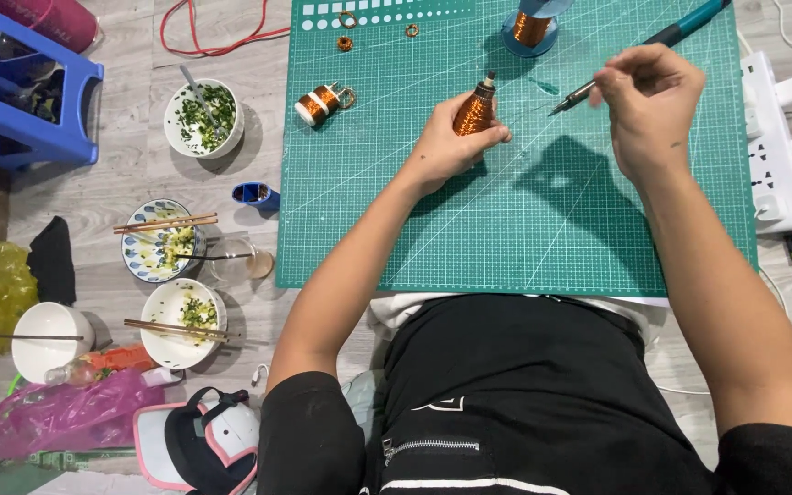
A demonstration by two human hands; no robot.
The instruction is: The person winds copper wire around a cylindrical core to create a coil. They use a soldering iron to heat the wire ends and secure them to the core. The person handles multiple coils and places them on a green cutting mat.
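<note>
The left hand [446,147] is closed around a coil [476,110] of copper wire, holding it upright on the green mat [524,220]; the coil stands near the mat's middle, a little to the far side, its dark tip pointing away from the person. The right hand [648,105] is pinched shut on a soldering iron [639,55], whose teal handle runs off to the far right and whose metal tip slants down towards the coil but stays apart from it. To do this well, the left hand should keep the coil steady and its fingers low, clear of the tip; the iron wants a light, pen-like hold, with the wrist braced on the mat.

Further out on the mat lie a smaller spool [321,103] at the left, three small copper rings [346,42] near the far edge, and a blue reel [531,27] of copper wire beyond the coil; a white power strip [775,147] runs along the right edge of the mat. On the floor [139,170] to the left stand bowls [202,117] with greens, chopsticks [165,223] across one, and a blue stool [25,87] in the far corner.

The reel is cut off at the top; the iron's cord runs out of view; whether a wire end lies between tip and coil is too fine to tell.
</note>
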